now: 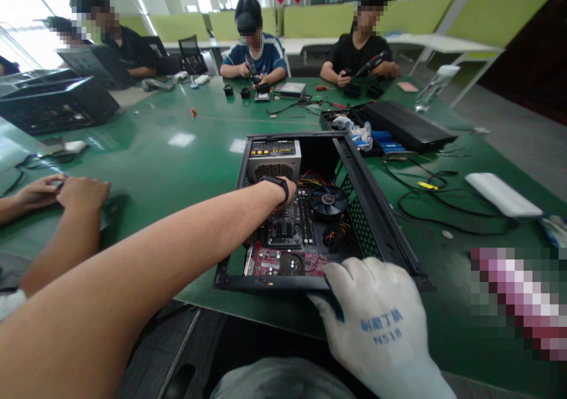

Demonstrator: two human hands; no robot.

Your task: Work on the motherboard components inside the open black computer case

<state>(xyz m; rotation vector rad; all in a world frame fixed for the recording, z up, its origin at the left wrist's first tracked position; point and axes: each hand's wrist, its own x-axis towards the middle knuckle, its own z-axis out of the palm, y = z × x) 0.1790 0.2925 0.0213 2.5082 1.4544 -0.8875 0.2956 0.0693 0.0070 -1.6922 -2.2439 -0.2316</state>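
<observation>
A black open computer case lies on the green table in front of me. My bare left hand, with a black band at the wrist, reaches down inside it beside the power supply; the fingers are hidden. My right hand, in a white work glove, is closed over the near edge of the case, the thumb beneath the rim. Inside are a dark motherboard, a round black fan, a red circuit card and bundled coloured wires.
On the left a co-worker's hands rest near the table edge. Black cables, a white oblong block and another dark case with gloves lie to the right. Several people sit across the green table, small parts before them.
</observation>
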